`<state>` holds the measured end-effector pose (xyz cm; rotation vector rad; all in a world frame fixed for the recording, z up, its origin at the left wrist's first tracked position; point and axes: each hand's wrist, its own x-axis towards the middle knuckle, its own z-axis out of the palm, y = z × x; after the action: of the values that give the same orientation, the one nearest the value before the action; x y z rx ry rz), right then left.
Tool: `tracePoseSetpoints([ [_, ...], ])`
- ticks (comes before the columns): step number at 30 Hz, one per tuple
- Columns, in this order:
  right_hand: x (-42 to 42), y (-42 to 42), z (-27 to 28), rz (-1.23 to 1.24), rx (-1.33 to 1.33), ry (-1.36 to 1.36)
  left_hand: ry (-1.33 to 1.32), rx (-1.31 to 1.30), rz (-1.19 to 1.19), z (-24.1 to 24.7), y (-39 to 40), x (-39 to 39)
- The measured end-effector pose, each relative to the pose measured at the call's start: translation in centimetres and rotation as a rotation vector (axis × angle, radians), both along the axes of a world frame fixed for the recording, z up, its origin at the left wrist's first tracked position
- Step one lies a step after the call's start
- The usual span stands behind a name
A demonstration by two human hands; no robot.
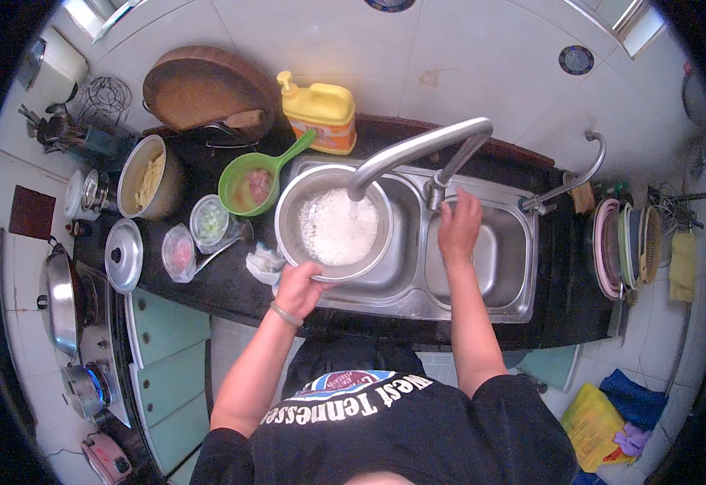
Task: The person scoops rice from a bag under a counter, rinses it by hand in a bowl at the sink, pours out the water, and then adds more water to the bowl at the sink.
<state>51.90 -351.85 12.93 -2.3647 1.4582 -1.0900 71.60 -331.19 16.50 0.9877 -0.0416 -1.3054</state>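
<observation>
My left hand (298, 290) grips the near rim of a round metal pot (383, 242) that holds white rice (338, 233). The pot is over the left basin of a steel double sink (398, 308), under the spout of a curved metal faucet (413, 148). Water seems to run from the spout onto the rice. My right hand (461, 227) is at the faucet's base, by its handle, above the right basin; the fingers partly hide the handle, so whether they grip it cannot be told.
Left of the sink stand a green ladle (295, 148) with meat, two small bowls, a pot of pale strips (150, 182) and a lid (124, 254). A yellow detergent jug (323, 115) stands behind. A lit burner (97, 385) heats a pot at lower left. Basins (607, 248) stand at right.
</observation>
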Motion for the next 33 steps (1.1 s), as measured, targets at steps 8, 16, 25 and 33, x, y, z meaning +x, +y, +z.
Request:
tracePoseSetpoints([
  [8, 8.0, 4.8, 3.0, 0.714, 0.458, 0.131, 0.015, -0.071, -0.067, -1.6, -1.6, -0.8],
  [16, 10.0, 5.9, -3.7, 0.931, 0.451, 0.341, 0.110, -0.001, -0.135, -2.9, -1.8, -0.7],
  [25, 11.0, 4.3, 2.2, 0.658, 0.182, 0.364, 0.103, -0.091, -0.170, -3.0, -1.6, 0.0],
  [33, 12.4, 4.6, -2.2, 0.869, 0.178, 0.209, 0.142, -0.090, -0.158, -2.6, -2.8, -0.2],
])
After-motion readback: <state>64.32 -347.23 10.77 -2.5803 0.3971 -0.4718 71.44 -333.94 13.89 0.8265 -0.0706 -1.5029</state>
